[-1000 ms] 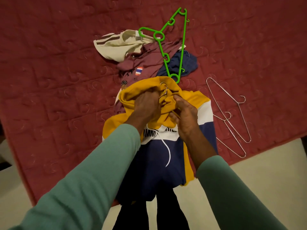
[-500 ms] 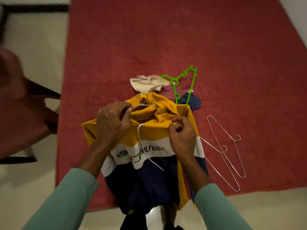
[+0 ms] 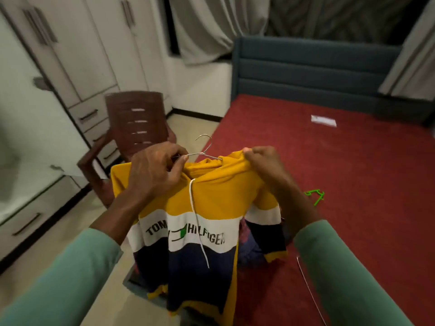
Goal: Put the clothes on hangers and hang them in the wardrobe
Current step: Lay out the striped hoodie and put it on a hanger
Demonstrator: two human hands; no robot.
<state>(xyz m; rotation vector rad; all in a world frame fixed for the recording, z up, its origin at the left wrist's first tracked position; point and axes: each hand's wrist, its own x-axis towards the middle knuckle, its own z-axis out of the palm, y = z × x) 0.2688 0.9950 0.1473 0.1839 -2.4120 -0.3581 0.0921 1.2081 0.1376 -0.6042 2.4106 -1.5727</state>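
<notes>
The left hand (image 3: 155, 170) is pinching the neck of the wire hanger (image 3: 204, 152) between thumb and curled fingers, while the right hand (image 3: 263, 165) is gripping a bunch of yellow fabric at the top of the hoodie (image 3: 211, 201). The hoodie is hanging upright in the air between both hands, over the near left edge of the red bed (image 3: 353, 184), its white drawstring dangling down the front. The wardrobe (image 3: 70, 55) is standing at the far left, a brown chair (image 3: 138, 123) is sitting before it, and a green hanger (image 3: 315, 196) is lying on the bed to the right.
</notes>
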